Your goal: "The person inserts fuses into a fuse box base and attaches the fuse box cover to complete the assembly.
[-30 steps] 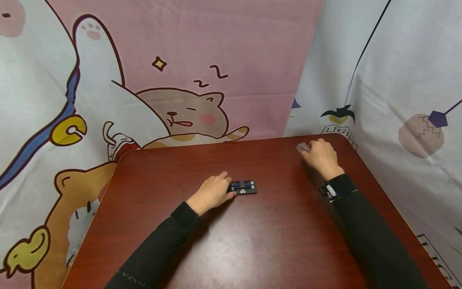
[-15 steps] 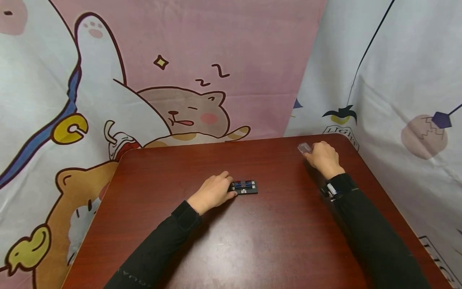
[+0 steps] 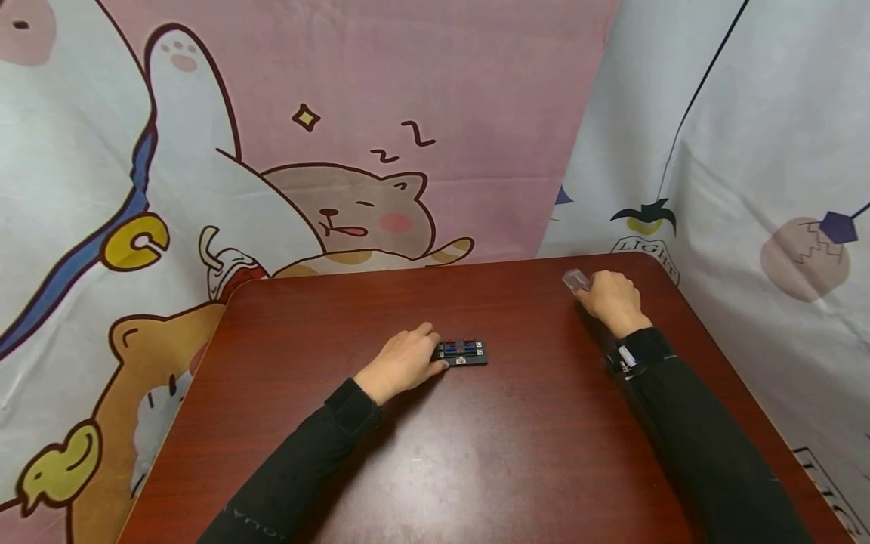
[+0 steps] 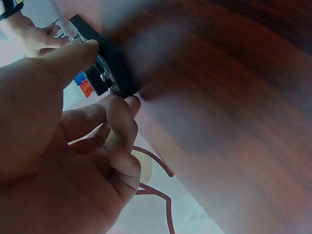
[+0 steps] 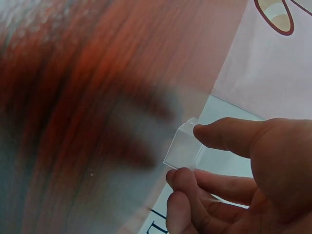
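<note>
Near the middle of the table, my left hand (image 3: 401, 361) grips the left end of a small black-based circuit board (image 3: 469, 353) with blue and red parts on top. In the left wrist view the thumb lies across the upper side of the board (image 4: 114, 63), and curled fingers meet its other end. Toward the back right corner, my right hand (image 3: 614, 301) holds a small clear plastic piece (image 3: 575, 280). Up close, the right wrist view has this angular, see-through piece (image 5: 184, 146) pinched between the thumb and the fingers, which partly hide its edges.
The reddish-brown wooden table (image 3: 530, 453) has rounded back corners. Right behind it hangs a pink and white cloth (image 3: 503, 151) with cartoon animals, and a white printed cloth (image 3: 748, 166) runs along the right side. A dark band with a small device (image 3: 624, 360) circles the right wrist.
The head view has shifted very slightly. Both hands keep their holds and nearly the same places, the right hand being only a touch closer to the person.
</note>
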`<state>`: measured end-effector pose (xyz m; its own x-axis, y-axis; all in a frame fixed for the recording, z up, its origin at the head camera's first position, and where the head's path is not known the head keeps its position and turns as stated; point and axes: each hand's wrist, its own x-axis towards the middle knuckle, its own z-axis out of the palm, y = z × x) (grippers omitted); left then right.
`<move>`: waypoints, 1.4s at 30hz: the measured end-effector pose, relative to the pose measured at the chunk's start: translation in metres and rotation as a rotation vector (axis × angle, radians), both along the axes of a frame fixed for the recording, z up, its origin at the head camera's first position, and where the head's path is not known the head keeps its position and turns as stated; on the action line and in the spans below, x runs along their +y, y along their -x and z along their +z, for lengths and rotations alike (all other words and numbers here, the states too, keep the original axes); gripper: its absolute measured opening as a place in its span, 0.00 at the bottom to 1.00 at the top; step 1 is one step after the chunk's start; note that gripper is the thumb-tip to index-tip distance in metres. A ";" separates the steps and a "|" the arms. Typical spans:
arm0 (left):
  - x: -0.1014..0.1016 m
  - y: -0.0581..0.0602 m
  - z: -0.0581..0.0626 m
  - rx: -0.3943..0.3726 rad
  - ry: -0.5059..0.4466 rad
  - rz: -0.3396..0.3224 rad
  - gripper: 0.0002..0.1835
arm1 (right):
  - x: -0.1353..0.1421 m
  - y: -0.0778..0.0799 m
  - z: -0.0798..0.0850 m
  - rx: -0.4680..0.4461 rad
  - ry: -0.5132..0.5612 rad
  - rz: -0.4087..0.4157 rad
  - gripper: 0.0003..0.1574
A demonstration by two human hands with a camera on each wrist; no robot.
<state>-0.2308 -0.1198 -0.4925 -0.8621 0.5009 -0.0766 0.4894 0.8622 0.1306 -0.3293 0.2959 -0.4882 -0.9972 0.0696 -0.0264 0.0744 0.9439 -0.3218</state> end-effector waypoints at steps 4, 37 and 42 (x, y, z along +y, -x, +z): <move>0.000 0.000 -0.001 -0.001 0.001 -0.006 0.28 | -0.001 -0.002 -0.002 0.008 0.018 0.011 0.30; 0.001 0.001 0.003 -0.013 -0.006 -0.005 0.29 | -0.137 -0.074 0.036 0.019 0.184 0.453 0.25; 0.000 0.001 0.003 -0.002 -0.022 -0.005 0.27 | -0.144 -0.075 0.031 0.023 0.208 0.584 0.25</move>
<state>-0.2314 -0.1194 -0.4894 -0.8596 0.5065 -0.0670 0.4931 0.8568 0.1508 -0.2543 0.1514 -0.4572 -0.8696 -0.4920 0.0415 -0.4447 0.7438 -0.4991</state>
